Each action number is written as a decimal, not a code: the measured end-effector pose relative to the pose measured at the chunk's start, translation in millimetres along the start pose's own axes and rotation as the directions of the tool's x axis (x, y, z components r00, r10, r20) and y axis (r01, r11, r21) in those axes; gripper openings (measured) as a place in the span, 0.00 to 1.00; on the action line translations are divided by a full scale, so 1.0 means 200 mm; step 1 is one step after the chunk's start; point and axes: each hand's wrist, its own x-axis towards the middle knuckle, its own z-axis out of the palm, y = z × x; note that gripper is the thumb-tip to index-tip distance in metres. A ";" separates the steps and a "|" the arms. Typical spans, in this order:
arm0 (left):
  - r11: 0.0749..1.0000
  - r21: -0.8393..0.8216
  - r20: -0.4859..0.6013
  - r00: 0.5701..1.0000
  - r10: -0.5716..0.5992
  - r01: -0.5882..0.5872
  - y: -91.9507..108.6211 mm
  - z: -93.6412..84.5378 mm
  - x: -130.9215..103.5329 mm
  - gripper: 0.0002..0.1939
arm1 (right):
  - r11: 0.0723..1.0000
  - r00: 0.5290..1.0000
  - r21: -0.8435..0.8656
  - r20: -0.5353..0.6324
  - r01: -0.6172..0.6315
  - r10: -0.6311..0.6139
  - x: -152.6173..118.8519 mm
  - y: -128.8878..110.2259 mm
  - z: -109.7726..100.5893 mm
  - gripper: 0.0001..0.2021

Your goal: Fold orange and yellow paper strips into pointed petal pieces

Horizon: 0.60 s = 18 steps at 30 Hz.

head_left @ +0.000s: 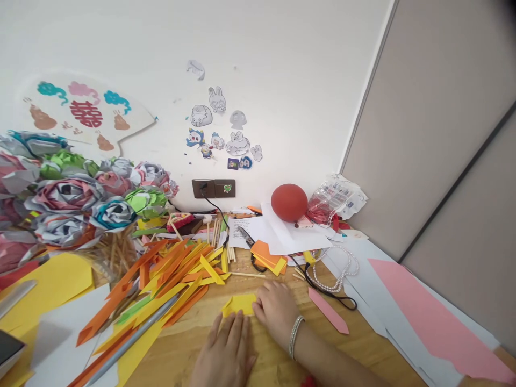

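Note:
A small piece of folded yellow paper (pixel 244 305) lies flat on the wooden table in front of me, with its left end creased up at an angle. My left hand (pixel 228 344) rests palm down, fingers stretched out and their tips touching the paper's near edge. At the paper's right end, my right hand (pixel 276 309) has its fingers curled and pressed on it, with the thumb at the near side. The underside of that grip is hidden. A beaded bracelet (pixel 295 336) circles my right wrist. Just right of this hand lies a pink paper strip (pixel 328 312).
Orange and yellow folded strips (pixel 173 274) pile up at left, beside a bunch of paper flowers (pixel 68 193). Behind are scissors (pixel 246 236), orange paper pieces (pixel 266 255), a red balloon (pixel 289 202) and a pearl string (pixel 342 269). Large pink paper (pixel 427 312) lies right.

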 end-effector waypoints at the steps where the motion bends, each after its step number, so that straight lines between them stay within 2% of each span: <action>1: 1.000 -0.006 0.011 1.000 -0.006 0.007 0.00 0.00 -0.01 0.18 | 0.999 0.998 -0.003 -0.040 0.042 -0.042 0.00 0.01 0.01 0.04; 3: 0.999 -0.025 0.036 0.999 -0.037 0.038 -0.01 0.00 -0.02 0.18 | 0.971 0.966 -0.048 -0.101 0.233 -0.237 -0.01 0.03 0.02 0.04; 5: 0.997 -0.031 0.057 0.996 -0.067 0.069 -0.01 0.01 -0.04 0.19 | 0.874 0.871 -0.124 -0.099 0.470 -0.482 -0.03 0.06 0.01 0.06; 7: 0.996 -0.037 0.076 0.994 -0.082 0.085 -0.01 0.02 -0.05 0.21 | 0.793 0.796 -0.170 -0.064 0.585 -0.602 -0.04 0.09 0.00 0.08; 8: 0.995 -0.045 0.085 0.993 -0.084 0.088 -0.01 0.03 -0.06 0.21 | 0.783 0.789 -0.174 -0.047 0.597 -0.613 -0.04 0.10 -0.02 0.08; 14: 0.992 -0.074 0.082 0.992 -0.093 0.099 -0.02 0.03 -0.06 0.21 | 0.872 0.876 -0.087 0.076 0.482 -0.477 -0.08 0.16 -0.13 0.13; 18: 0.994 -0.081 0.043 0.997 -0.069 0.072 -0.03 0.02 -0.06 0.21 | 0.903 0.897 -0.056 0.151 0.427 -0.415 -0.09 0.19 -0.17 0.16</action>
